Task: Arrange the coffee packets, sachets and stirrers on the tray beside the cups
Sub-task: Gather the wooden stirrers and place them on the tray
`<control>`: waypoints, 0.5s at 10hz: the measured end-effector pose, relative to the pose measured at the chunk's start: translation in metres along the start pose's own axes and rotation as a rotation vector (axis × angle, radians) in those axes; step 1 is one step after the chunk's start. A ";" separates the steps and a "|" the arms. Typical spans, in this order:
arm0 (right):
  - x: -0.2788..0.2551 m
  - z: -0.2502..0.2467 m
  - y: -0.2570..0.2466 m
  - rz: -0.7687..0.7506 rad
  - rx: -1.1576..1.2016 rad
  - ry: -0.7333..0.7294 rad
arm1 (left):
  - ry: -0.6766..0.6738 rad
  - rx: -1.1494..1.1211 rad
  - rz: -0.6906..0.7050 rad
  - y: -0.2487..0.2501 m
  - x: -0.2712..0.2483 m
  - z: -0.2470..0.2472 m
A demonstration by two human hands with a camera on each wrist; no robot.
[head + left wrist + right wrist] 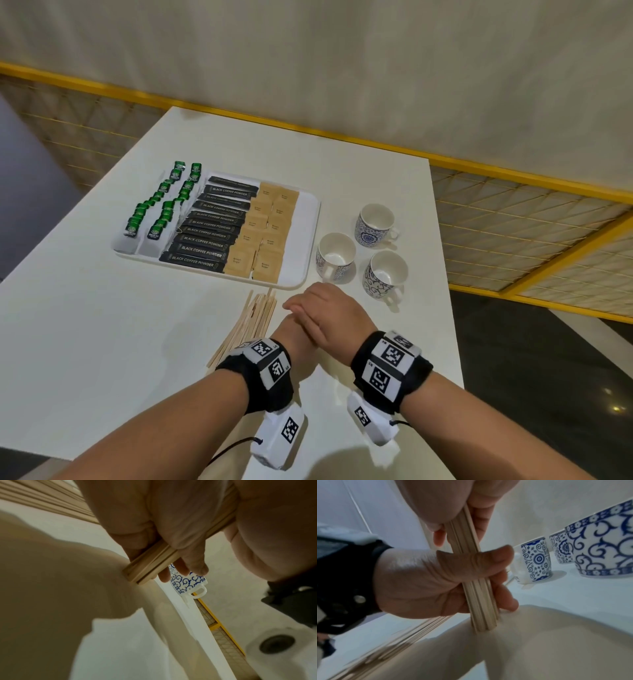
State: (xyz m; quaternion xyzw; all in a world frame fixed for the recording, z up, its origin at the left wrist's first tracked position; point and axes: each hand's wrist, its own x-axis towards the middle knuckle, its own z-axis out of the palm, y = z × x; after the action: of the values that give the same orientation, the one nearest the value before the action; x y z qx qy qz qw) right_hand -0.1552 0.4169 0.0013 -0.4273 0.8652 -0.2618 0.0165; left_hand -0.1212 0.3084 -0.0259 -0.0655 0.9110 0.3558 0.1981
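Note:
A bundle of wooden stirrers (479,601) stands on end on the white table, gripped by both hands. My left hand (294,334) wraps round it with the thumb across, and my right hand (329,315) closes over it from above, hiding it in the head view. The bundle's end (150,569) touches the table. More loose stirrers (250,325) lie fanned on the table just left of the hands. Just beyond them, the white tray (306,222) holds rows of green sachets (161,205), black coffee packets (209,233) and brown sugar sachets (267,233).
Three blue-patterned cups (375,224), (335,257), (387,274) stand on the table right of the tray, close to my right hand. The table's right edge (448,274) runs just past them, with a yellow railing (513,174) behind.

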 end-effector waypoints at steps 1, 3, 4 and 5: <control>0.002 -0.008 0.008 0.011 -0.071 -0.053 | -0.008 0.186 0.150 0.009 0.004 -0.001; -0.015 -0.041 0.013 0.150 -0.094 -0.118 | -0.022 0.269 0.228 0.011 -0.002 -0.027; -0.018 -0.041 0.009 0.224 -0.165 -0.375 | -0.053 0.541 0.229 0.009 -0.004 -0.037; -0.014 -0.018 -0.001 0.252 -0.279 -0.466 | -0.061 0.717 0.221 0.008 -0.009 -0.037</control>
State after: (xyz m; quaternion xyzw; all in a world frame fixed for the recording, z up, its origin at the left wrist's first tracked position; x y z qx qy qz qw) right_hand -0.1502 0.4348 0.0148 -0.3632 0.9120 -0.0314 0.1883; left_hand -0.1270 0.2892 0.0073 0.1175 0.9729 0.0351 0.1958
